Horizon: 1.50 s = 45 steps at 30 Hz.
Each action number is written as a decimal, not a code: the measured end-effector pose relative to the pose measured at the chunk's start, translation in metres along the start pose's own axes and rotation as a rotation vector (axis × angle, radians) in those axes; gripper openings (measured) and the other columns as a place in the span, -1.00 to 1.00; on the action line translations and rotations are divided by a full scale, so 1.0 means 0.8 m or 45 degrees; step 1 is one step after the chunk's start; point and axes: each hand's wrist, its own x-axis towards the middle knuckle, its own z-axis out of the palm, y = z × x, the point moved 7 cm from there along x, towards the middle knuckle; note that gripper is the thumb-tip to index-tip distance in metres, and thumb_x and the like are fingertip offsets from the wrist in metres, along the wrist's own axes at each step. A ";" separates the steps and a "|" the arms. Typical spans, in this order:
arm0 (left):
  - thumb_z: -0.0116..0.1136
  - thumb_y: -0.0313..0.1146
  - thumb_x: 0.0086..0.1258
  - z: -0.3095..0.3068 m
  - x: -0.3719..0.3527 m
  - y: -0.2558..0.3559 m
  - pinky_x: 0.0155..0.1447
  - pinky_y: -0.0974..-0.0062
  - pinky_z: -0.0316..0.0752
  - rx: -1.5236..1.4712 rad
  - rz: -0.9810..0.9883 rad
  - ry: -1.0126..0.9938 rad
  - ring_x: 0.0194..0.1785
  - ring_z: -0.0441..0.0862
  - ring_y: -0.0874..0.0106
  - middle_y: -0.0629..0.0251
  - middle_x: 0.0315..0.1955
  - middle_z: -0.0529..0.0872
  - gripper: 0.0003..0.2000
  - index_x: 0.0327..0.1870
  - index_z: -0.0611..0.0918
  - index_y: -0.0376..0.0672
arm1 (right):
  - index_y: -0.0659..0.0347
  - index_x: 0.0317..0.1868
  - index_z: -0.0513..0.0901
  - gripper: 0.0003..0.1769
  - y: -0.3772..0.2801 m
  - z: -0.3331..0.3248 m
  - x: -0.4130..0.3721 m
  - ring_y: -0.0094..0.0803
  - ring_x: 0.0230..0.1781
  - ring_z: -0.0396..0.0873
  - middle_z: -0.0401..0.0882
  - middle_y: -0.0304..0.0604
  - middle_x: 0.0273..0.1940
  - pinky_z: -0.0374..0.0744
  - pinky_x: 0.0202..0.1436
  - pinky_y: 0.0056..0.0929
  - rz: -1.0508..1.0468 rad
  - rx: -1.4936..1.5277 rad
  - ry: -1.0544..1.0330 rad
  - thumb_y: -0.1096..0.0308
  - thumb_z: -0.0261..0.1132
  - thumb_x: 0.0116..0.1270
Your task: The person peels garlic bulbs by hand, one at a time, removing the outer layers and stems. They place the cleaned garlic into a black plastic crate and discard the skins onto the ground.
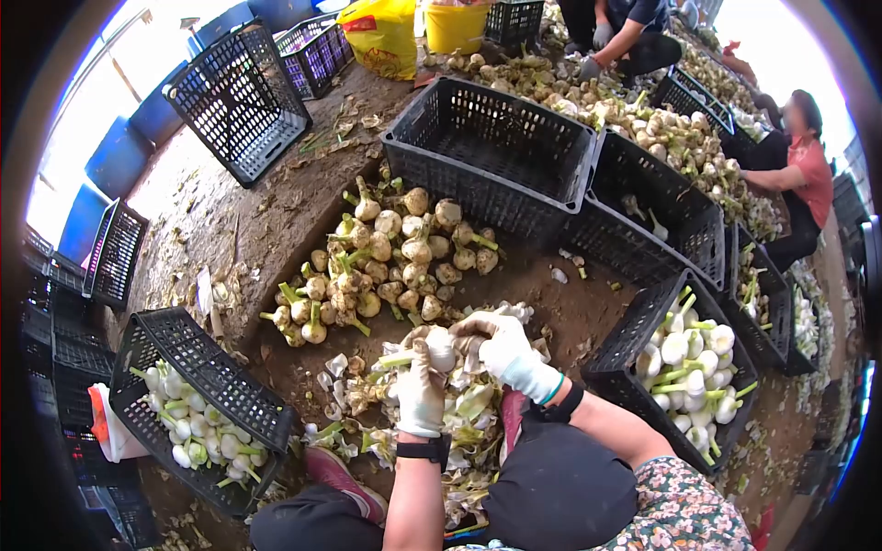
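A white garlic bulb point(442, 350) with a short green stem is held in front of me, its stem pointing left. My left hand point(421, 393), in a white glove with soiled fingertips, is closed around the bulb and stem. From the right, my gloved right hand point(511, 354) has its bent fingers pinched against the bulb's side; its fingertips are partly hidden. Just beyond my hands lies a heap of untrimmed garlic bulbs point(415, 250) with dirty outer skins. Peeled skins point(470, 404) cover the ground below my hands, between my shoes.
Clean white bulbs fill a crate point(602, 363) at my right and a tilted crate point(216, 372) at my left. A black crate point(496, 174) stands beyond the heap. Two people work among more garlic at the back and right. A yellow bucket point(455, 29) stands at the back.
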 end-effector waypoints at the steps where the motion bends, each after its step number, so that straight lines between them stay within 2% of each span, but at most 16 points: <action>1: 0.13 -0.18 0.55 0.005 0.001 -0.008 0.40 0.32 0.40 -0.236 -0.041 -0.078 0.27 0.54 0.37 0.22 0.18 0.61 -0.62 0.27 0.49 -0.16 | 0.34 0.07 0.61 -0.71 0.013 -0.008 0.000 -0.56 -0.17 0.61 0.67 -0.20 -0.10 0.63 -0.10 -0.50 0.085 0.298 0.070 0.50 0.35 0.35; 7: 0.12 -0.33 0.51 0.017 -0.004 0.000 0.45 0.02 0.37 -0.712 0.011 -0.253 0.34 0.52 0.16 0.13 0.21 0.62 -0.70 0.21 0.57 -0.12 | 0.30 0.02 0.59 -0.78 0.067 -0.068 0.020 -0.49 -0.37 0.53 0.64 -0.21 -0.22 0.52 -0.29 -0.52 0.051 1.042 0.512 0.52 0.21 0.39; 9: 0.16 -0.36 0.44 0.035 -0.007 0.015 0.51 -0.14 0.24 -0.930 -0.060 -0.431 0.39 0.45 0.04 0.11 0.23 0.62 -0.64 0.24 0.59 -0.12 | 0.34 0.05 0.63 -0.75 0.087 -0.092 0.014 -0.46 -0.34 0.57 0.68 -0.20 -0.22 0.56 -0.25 -0.50 0.309 0.465 0.473 0.56 0.23 0.37; 13: 0.08 -0.39 0.46 0.033 -0.005 0.031 0.54 -0.06 0.21 -0.869 0.080 -0.424 0.41 0.43 0.06 0.07 0.24 0.60 -0.67 0.22 0.59 -0.19 | 0.31 0.23 0.56 -0.58 0.028 -0.064 -0.013 -0.43 -0.07 0.64 0.66 -0.13 0.05 0.62 0.06 -0.45 -0.258 -0.762 0.478 0.43 0.34 0.38; 15: 0.03 -0.44 0.48 0.019 -0.006 0.030 0.51 0.08 0.28 -0.475 0.205 -0.275 0.37 0.47 0.09 0.04 0.25 0.58 -0.70 0.19 0.56 -0.23 | 0.31 0.23 0.54 -0.45 0.029 -0.023 -0.012 -0.41 0.04 0.60 0.64 -0.11 0.00 0.57 0.18 -0.40 0.038 0.192 -0.018 0.34 0.44 0.26; 18: 0.00 -0.47 0.47 -0.010 -0.007 0.021 0.24 0.32 0.50 0.082 0.295 -0.032 0.12 0.62 0.31 0.13 0.06 0.66 -0.73 0.13 0.55 -0.27 | 0.33 0.03 0.59 -0.50 -0.040 -0.004 -0.020 -0.20 -0.12 0.64 0.66 0.04 -0.11 0.57 -0.01 -0.25 -0.171 -0.498 0.069 0.19 0.47 0.18; 22: -0.16 -0.30 0.57 0.029 -0.011 0.013 0.36 0.26 0.45 -0.041 0.356 -0.141 0.19 0.60 0.23 0.09 0.15 0.64 -0.63 0.22 0.54 -0.32 | 0.34 -0.10 0.59 -0.67 -0.010 -0.002 -0.008 -0.39 -0.22 0.57 0.67 -0.10 -0.25 0.56 -0.11 -0.32 -0.381 -0.065 -0.031 0.35 0.41 0.17; 24: 0.02 -0.39 0.48 -0.005 0.001 0.014 0.44 0.20 0.42 0.597 0.612 0.016 0.27 0.55 0.16 0.04 0.25 0.57 -0.60 0.27 0.48 -0.39 | 0.30 -0.15 0.60 -0.76 0.001 -0.021 -0.011 -0.53 -0.24 0.54 0.64 -0.25 -0.30 0.54 -0.20 -0.43 -0.083 0.289 0.042 0.37 0.41 0.26; 26: 0.13 -0.46 0.38 -0.017 0.011 0.021 0.49 0.16 0.39 -0.138 0.362 -0.071 0.30 0.52 0.13 -0.05 0.28 0.53 -0.53 0.28 0.43 -0.47 | 0.33 -0.13 0.57 -0.74 0.044 -0.053 -0.001 -0.48 -0.24 0.58 0.64 -0.26 -0.35 0.56 -0.20 -0.42 -0.007 0.748 0.277 0.32 0.38 0.35; 27: 0.18 -0.49 0.33 -0.017 0.027 0.016 0.51 0.14 0.37 -1.111 0.003 -0.240 0.31 0.52 0.12 -0.09 0.28 0.52 -0.49 0.29 0.41 -0.50 | 0.33 0.05 0.58 -0.70 0.077 -0.071 0.008 -0.47 -0.19 0.61 0.66 -0.18 -0.21 0.58 -0.21 -0.44 0.156 0.625 0.296 0.39 0.32 0.36; 28: 0.18 -0.44 0.33 -0.002 0.019 0.037 0.49 0.13 0.40 -0.879 0.197 -0.370 0.31 0.51 0.08 -0.15 0.26 0.52 -0.47 0.28 0.39 -0.54 | 0.28 0.10 0.58 -0.68 0.074 -0.089 -0.003 -0.51 -0.24 0.57 0.65 -0.21 -0.20 0.57 -0.25 -0.45 0.037 -0.069 0.397 0.33 0.30 0.42; 29: 0.17 -0.38 0.37 -0.022 0.025 0.042 0.45 0.13 0.46 -0.617 0.330 -0.007 0.29 0.53 0.05 -0.14 0.27 0.52 -0.45 0.29 0.37 -0.54 | 0.24 0.16 0.59 -0.66 0.069 -0.091 -0.015 -0.56 -0.29 0.53 0.65 -0.23 -0.20 0.55 -0.29 -0.46 -0.081 -0.767 0.479 0.27 0.27 0.47; 30: 0.12 -0.29 0.42 -0.007 0.020 0.037 0.37 0.17 0.53 -0.374 0.295 0.009 0.23 0.58 0.08 -0.09 0.23 0.55 -0.47 0.29 0.38 -0.51 | 0.22 0.15 0.59 -0.66 0.066 -0.080 -0.020 -0.52 -0.28 0.55 0.66 -0.21 -0.19 0.56 -0.31 -0.44 -0.167 -0.748 0.418 0.23 0.25 0.48; 34: -0.12 0.04 0.59 0.043 -0.019 -0.008 0.21 0.33 0.51 0.213 0.250 -0.398 0.16 0.57 0.29 0.09 0.18 0.54 -0.44 0.40 0.34 -0.23 | 0.12 0.12 0.62 -0.63 0.071 -0.074 -0.053 -0.38 -0.24 0.63 0.69 -0.13 -0.17 0.56 -0.37 -0.36 0.035 1.006 0.035 0.07 0.17 0.51; 38: -0.01 -0.14 0.59 0.072 -0.018 0.023 0.51 0.21 0.23 0.004 0.282 -0.360 0.38 0.42 0.21 0.10 0.33 0.46 -0.49 0.43 0.32 -0.22 | 0.03 0.09 0.64 -0.57 0.035 -0.139 -0.098 -0.24 -0.19 0.70 0.72 -0.05 -0.14 0.57 -0.43 -0.27 -0.239 1.939 -0.290 -0.08 0.08 0.54; 45: 0.12 -0.37 0.53 -0.023 0.003 -0.011 0.20 0.34 0.52 0.127 0.154 0.317 0.04 0.61 0.41 0.31 0.10 0.59 -0.63 0.31 0.42 -0.12 | 0.34 0.23 0.55 -0.52 0.135 -0.158 0.092 -0.27 -0.18 0.70 0.72 0.01 -0.12 0.63 -0.10 -0.44 0.130 -0.190 0.614 0.32 0.35 0.35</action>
